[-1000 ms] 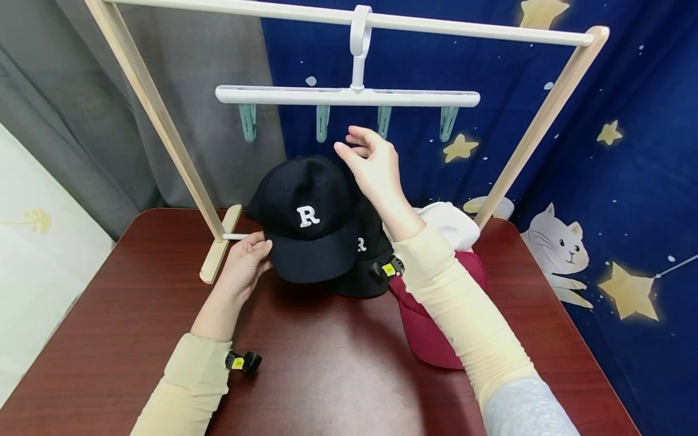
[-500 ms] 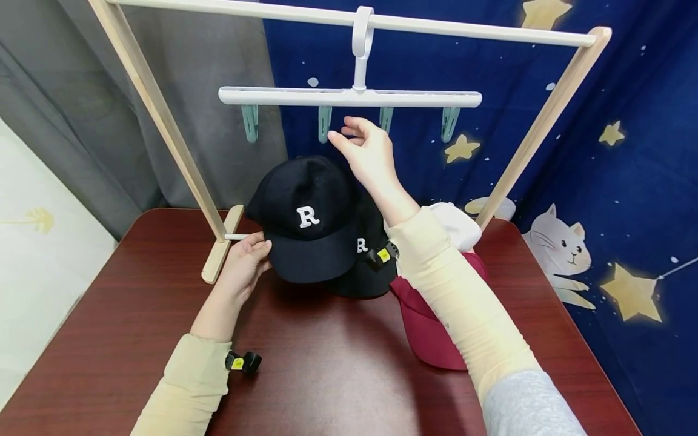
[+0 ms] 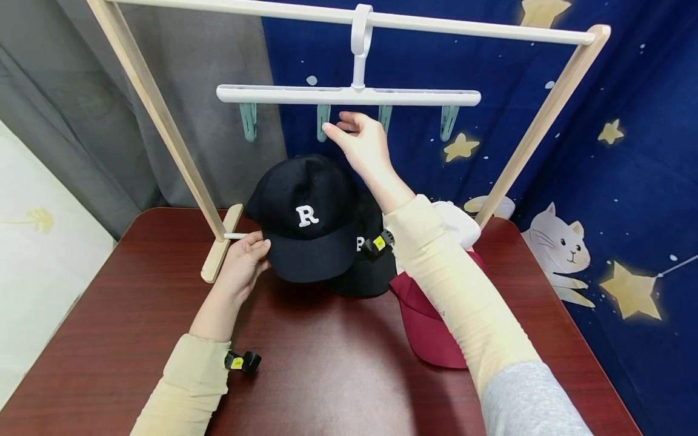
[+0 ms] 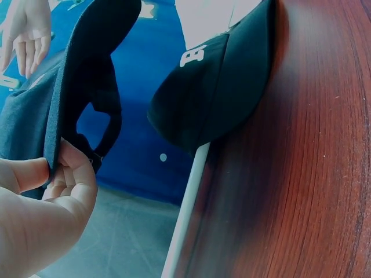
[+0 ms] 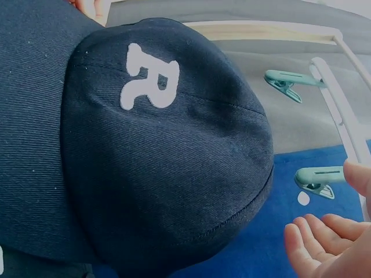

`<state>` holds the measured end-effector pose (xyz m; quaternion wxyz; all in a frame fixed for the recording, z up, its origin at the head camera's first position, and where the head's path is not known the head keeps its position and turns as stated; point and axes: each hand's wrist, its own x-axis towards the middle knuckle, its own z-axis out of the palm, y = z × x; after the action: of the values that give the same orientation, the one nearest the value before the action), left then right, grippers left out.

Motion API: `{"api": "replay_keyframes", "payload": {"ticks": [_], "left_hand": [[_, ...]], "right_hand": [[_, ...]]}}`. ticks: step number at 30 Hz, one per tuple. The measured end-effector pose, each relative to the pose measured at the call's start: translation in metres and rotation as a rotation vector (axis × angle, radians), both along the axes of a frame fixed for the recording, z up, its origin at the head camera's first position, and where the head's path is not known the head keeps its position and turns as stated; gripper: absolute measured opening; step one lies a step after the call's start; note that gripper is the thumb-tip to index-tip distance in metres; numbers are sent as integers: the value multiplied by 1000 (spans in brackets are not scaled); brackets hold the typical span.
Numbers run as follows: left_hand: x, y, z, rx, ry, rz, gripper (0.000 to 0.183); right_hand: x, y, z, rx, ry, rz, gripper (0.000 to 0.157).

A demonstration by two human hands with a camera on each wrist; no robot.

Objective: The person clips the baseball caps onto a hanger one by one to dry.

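Note:
My left hand (image 3: 243, 266) pinches the left side of the brim of a navy baseball cap (image 3: 297, 191) with a white letter R on its front. In the left wrist view the thumb and fingers press the brim (image 4: 87, 43) from both sides, with the cap held up off the table. My right hand (image 3: 366, 144), fingers loosely bent and holding nothing, is raised above the cap. Its thumb is right at the second green clip (image 5: 320, 175) from the left, which hangs from a white hanger (image 3: 272, 95). The other fingers are spread apart from that clip.
A wooden rack with a white top rail (image 3: 469, 27) carries the hanger; another green clip (image 3: 248, 121) hangs at its left end. Behind the held cap sits a black cap (image 3: 368, 278). A red cap (image 3: 428, 330) and a white cap (image 3: 458, 224) lie on the brown table (image 3: 322, 363).
My right hand has moved up and left, bringing its thumb to the second clip. My left hand and the navy cap have stayed in place.

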<state>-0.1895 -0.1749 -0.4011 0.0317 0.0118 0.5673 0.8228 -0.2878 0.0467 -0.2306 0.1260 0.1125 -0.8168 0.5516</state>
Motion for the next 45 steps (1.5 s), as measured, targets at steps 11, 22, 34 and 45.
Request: {"api": "replay_keyframes", "payload": {"ticks": [11,22,34,45], "left_hand": [[0,-2,-3,-1,8,2,18],[0,-2,-4,-4,11,2,18],[0,-3,-4,-18,29,-7,20],[-1,-5,-5,-11,51,-16,17]], "right_hand": [[-9,-5,4,-128,-105,36,45],[-13,-8,9,-167,-150,29,41],[-16,-11,14,-169,-140,51,39],[-22,-14,9,-210,-65,64,30]]}}
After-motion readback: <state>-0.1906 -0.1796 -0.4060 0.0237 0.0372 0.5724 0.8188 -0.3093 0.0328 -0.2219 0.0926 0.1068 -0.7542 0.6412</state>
